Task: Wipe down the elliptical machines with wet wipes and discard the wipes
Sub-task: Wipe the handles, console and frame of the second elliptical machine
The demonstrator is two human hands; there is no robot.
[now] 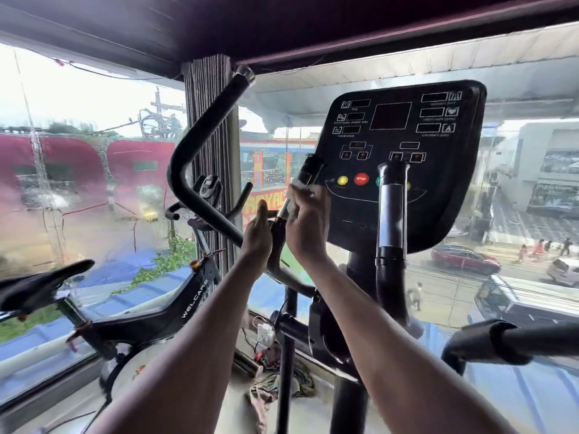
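wipe: crumpled white wet wipe point(299, 195), pressed onto the short inner handle of the elliptical, just left of the console's lower edge
handle being wiped: short black-and-chrome fixed grip point(305, 180) rising at a tilt from the centre post; black cap on top, metal sleeve under it
right hand: right hand point(305, 223) closed around the wipe and the grip together, fingers curled over, wipe bunched at the fingertips
left hand: left hand point(258, 236) just beside it, lower on the same bar; fingers look loosely cupped round the tube, but full closure is hidden from this angle, so cannot tell
console: black flat plastic console panel point(404, 158) with dark display windows, red STOP button point(361, 179), yellow button point(342, 180); directly behind the hands
other handles: matching chrome-and-black grip point(391, 211) in front of the console, right of the hands; long curved black swing arm point(200, 158) on the left; black padded arm end point(501, 339) lower right
surroundings: black WELCARE spin bike point(163, 311) with saddle on the left; wet window glass point(62, 183) all round, street below; rags on the floor point(269, 389)
step: mid-wipe on left inner grip, early-to-middle of this machine, judged
next move: likely slide wipe along the grip, then over to the other grip and console; needs light pressure near the buttons; no bin in view, so discard spot is unknown
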